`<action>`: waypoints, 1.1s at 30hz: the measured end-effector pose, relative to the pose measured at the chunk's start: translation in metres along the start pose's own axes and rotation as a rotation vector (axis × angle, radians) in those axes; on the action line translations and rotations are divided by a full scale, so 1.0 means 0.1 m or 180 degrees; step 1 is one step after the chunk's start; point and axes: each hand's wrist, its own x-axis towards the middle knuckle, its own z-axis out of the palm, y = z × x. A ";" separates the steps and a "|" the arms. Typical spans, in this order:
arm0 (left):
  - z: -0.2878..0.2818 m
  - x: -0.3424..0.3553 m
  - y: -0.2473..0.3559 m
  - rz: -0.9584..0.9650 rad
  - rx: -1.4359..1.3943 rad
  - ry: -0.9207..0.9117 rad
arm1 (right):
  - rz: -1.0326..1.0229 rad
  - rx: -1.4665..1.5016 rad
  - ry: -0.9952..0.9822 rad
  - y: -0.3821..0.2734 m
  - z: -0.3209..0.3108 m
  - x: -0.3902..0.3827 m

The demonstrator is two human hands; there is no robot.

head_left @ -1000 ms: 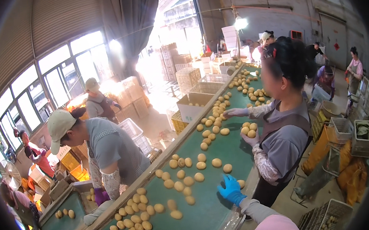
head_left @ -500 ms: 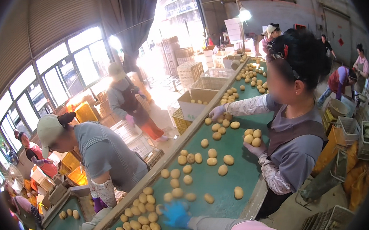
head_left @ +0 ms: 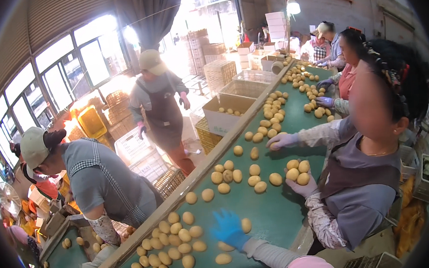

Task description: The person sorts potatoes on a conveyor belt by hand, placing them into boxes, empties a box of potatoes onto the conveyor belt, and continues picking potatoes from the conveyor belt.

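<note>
**A:** Since the last frame the blue-gloved hand has slid further out over the green belt. It was lower down near the belt's near edge, now it's flat on the felt with fingers spread, not gripping anything. Closest thing to it is a yellow fruit, just beside the fingertips on the right; another fruit is peeking out under the wrist. Looks like it's sorting through the pile, though that's my guess.

**B:** Which hand is that though?

**A:** It comes in from the bottom right on a grey sleeve, so I'd say the right one. No left hand in view at all.

**B:** Anything else different?

**A:** Yeah, the neighbour in the grey apron now has a cupped glove holding four fruits against the belt's right edge, other arm stretched toward the middle. Across the belt, the person in the cap has leaned lower. Further back, the worker in the dark apron has walked closer along the left side, near the white box.
</note>
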 end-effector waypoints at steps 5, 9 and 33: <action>0.04 0.07 0.21 -0.0415 -0.0003 -0.0521 | -0.0469 0.0198 -0.0862 -0.10 0.18 0.11; -0.12 0.10 0.43 -0.0155 0.0024 -0.0556 | -0.0333 0.0241 -0.1041 -0.23 0.22 0.14; 0.09 0.18 0.89 0.0707 -0.0910 -0.0125 | 0.0226 -0.0377 -0.0616 0.00 -0.03 0.10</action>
